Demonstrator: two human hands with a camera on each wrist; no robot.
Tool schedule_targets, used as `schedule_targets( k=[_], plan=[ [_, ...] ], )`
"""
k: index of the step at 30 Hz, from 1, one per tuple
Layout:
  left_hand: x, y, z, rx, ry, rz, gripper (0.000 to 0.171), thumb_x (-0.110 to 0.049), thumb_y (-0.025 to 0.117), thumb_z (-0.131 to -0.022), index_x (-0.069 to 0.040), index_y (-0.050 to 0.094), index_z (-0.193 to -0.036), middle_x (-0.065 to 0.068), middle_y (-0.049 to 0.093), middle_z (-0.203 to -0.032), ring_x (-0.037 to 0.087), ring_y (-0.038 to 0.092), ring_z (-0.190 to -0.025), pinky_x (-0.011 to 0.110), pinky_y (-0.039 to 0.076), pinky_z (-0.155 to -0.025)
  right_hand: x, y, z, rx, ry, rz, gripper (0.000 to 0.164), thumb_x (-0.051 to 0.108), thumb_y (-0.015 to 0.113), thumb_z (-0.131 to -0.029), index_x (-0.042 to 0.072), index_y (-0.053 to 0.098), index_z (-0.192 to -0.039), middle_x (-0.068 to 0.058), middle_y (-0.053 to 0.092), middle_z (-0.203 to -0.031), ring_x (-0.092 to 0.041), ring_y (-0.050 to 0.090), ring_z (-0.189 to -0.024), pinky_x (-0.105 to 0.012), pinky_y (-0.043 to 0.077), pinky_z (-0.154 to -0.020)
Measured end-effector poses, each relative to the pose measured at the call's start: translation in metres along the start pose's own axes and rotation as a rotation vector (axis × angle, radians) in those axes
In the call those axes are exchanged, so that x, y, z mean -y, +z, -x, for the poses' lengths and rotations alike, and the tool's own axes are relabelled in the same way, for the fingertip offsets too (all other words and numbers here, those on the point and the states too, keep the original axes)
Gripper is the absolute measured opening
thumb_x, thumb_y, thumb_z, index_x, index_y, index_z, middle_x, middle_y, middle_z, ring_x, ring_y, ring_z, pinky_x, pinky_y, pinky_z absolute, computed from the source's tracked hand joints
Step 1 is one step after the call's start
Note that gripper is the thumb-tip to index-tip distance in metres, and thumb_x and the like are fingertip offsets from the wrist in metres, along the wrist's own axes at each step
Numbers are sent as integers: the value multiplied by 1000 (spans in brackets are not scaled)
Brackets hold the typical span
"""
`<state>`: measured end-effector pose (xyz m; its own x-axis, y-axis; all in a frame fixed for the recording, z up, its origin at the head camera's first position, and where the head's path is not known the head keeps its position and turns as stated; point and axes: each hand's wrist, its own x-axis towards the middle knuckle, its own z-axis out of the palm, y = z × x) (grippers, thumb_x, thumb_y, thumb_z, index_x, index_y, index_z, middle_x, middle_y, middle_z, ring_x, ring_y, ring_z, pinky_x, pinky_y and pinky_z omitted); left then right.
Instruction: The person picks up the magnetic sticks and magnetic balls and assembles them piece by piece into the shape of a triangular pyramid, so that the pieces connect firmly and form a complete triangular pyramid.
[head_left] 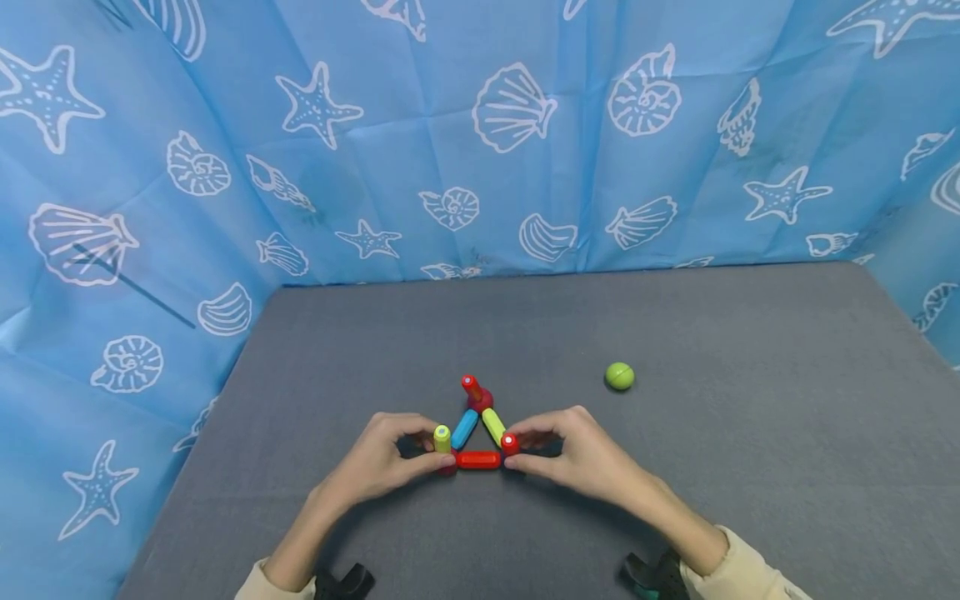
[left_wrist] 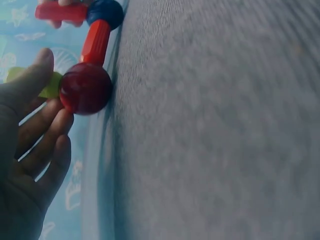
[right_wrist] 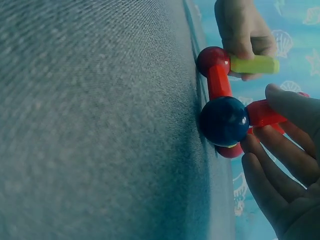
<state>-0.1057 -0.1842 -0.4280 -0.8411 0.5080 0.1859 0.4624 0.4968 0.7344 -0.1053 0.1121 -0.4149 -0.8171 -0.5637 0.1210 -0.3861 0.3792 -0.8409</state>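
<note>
A triangle of coloured rods and balls lies flat on the grey table. Its sides are a blue rod (head_left: 464, 429), a yellow-green rod (head_left: 494, 426) and a red rod (head_left: 478, 460). At the near left corner my left hand (head_left: 382, 454) pinches an upright yellow-green rod (head_left: 442, 437) standing on a dark red ball (left_wrist: 86, 89). My right hand (head_left: 581, 454) pinches an upright red rod (right_wrist: 262, 113) on the dark blue ball (right_wrist: 223, 121) at the near right corner. Another red rod (head_left: 472, 387) rises from a red ball (head_left: 481, 401) at the far corner, leaning slightly.
A green ball (head_left: 620, 376) lies apart on the grey table (head_left: 750, 400), to the right of the triangle. Behind and along the sides hangs a blue curtain (head_left: 420, 150) with white shells and starfish.
</note>
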Motion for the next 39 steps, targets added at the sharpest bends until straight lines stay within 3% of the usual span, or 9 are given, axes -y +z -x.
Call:
schedule_targets(
  k=[13,29,35,39],
  plan=[
    [-7,4,-8,18,-17,-31,19,-31,83,-87,-17,77,-98,-10,71,-86,-1,61,-75,22,56,-71,4,8,-9,-33,-15,135,25,25,82,-88,11,79,-109,3,78,-95,3,64,-77,-21,57,-74],
    [-9,8,-10,28,-33,-81,20,-36,80,-89,-19,77,-99,-10,67,-83,-1,57,-73,23,54,-67,3,13,-13,-37,-41,129,23,23,81,-89,9,79,-108,2,77,-92,2,61,-75,-21,55,-70],
    [-10,9,-10,27,-30,-72,20,-36,79,-89,-19,77,-100,-9,67,-83,0,56,-73,23,54,-66,3,6,-20,1,-64,88,23,28,77,-92,10,79,-106,5,74,-85,1,60,-70,-21,55,-66],
    [-9,9,-10,34,-43,-66,21,-37,79,-90,-19,76,-99,-9,66,-82,0,56,-73,22,53,-66,1,0,-35,-63,-63,63,17,25,75,-94,12,79,-104,3,74,-84,-5,64,-70,-24,57,-67]
  ],
)
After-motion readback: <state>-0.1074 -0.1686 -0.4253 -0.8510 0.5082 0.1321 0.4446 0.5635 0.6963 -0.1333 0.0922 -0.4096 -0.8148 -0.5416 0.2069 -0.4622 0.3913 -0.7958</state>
